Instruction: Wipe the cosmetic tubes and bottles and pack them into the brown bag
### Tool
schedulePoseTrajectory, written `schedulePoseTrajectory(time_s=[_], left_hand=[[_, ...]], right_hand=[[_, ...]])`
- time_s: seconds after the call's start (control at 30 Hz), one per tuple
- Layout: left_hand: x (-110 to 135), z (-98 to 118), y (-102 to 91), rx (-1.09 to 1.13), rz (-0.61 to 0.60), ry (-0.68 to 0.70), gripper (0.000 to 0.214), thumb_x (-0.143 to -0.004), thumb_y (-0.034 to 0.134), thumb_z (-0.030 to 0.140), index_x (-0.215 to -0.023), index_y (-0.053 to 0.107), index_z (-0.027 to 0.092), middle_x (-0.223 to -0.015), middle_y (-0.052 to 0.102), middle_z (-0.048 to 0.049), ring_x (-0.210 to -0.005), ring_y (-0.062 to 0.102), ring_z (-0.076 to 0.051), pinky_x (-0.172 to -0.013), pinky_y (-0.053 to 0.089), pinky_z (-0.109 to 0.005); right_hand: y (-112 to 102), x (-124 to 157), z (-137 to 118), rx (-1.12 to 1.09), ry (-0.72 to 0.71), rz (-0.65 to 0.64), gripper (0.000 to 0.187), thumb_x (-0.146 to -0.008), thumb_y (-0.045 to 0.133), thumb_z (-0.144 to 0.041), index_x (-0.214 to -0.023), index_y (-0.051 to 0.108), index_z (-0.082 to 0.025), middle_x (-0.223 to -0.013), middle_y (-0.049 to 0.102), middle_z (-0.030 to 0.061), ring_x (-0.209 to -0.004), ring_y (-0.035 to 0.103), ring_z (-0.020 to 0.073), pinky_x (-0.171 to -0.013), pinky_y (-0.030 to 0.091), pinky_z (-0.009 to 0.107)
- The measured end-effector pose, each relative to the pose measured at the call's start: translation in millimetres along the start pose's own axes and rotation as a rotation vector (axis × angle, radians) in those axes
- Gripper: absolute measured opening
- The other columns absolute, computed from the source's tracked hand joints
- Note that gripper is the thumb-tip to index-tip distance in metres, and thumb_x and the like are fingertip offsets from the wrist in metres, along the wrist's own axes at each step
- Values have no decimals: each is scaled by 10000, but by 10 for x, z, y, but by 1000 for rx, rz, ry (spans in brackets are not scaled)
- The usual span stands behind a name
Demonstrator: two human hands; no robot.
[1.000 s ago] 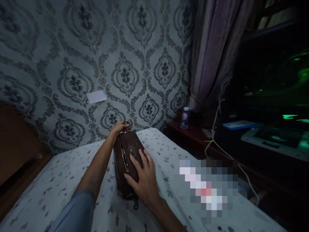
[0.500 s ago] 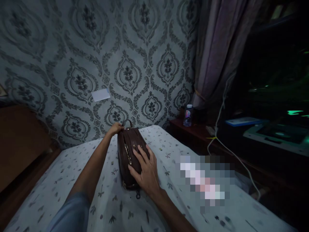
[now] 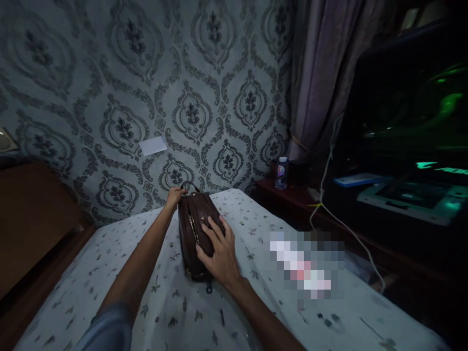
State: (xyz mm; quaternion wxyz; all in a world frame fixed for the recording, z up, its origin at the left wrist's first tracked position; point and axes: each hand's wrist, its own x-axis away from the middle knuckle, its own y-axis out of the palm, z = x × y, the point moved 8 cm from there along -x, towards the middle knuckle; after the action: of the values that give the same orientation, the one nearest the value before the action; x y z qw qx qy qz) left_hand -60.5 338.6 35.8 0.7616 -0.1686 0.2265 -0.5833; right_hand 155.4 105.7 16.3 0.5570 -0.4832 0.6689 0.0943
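A dark brown leather bag (image 3: 195,263) lies on the patterned bedsheet, its handle loop at the far end and gold-toned zips running lengthwise along it. My left hand (image 3: 174,197) is closed at the far left corner of the bag, beside the handle; its fingertips are too small to show whether they pinch a zip pull or the leather. Across the right side of the bag rests my right hand (image 3: 219,251), fingers spread and palm down, with nothing gripped. A small dark ring hangs from the near end.
The white sheet (image 3: 120,253) has small printed leaves. A pixelated patch covers something on the right. Beyond the bed stand a bottle (image 3: 281,173) on a red-brown surface, a white cable (image 3: 345,229) and a computer case (image 3: 409,200). A brown board (image 3: 36,219) is at left.
The view has turned slightly to the right, showing more of the green-lit computer. Both hands keep nearly the same places on the bag.
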Motion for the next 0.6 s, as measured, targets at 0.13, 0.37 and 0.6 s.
schedulePoseTrajectory(time_s=[0.13, 0.37, 0.6], left_hand=[[112, 60, 7, 1, 21, 49, 334, -941, 612, 370, -1193, 611, 149, -1184, 641, -81, -1003, 650, -221, -843, 571, -411], [229, 184, -57, -89, 1, 157, 277, -932, 625, 364, -1082, 649, 132, -1087, 667, -55, -957, 657, -212, -823, 569, -391], [-57, 433, 120, -181, -133, 224, 280, -938, 622, 351, -1124, 631, 141, -1097, 665, -68, -932, 661, -189, -810, 575, -385]], right_hand=[[2, -10, 5, -11, 13, -19, 413, -837, 614, -282, -1238, 625, -186, -1411, 580, 86, -1403, 354, 363, -1105, 377, 583], [2, -6, -2, -7, 1, -33, 433, -841, 618, -277, -1259, 613, -165, -1409, 581, 101, -1408, 339, 362, -1101, 377, 590], [2, 5, 2, -4, -8, -11, 432, -842, 623, -301, -1254, 617, -171, -1398, 585, 109, -1416, 343, 366, -1119, 360, 596]])
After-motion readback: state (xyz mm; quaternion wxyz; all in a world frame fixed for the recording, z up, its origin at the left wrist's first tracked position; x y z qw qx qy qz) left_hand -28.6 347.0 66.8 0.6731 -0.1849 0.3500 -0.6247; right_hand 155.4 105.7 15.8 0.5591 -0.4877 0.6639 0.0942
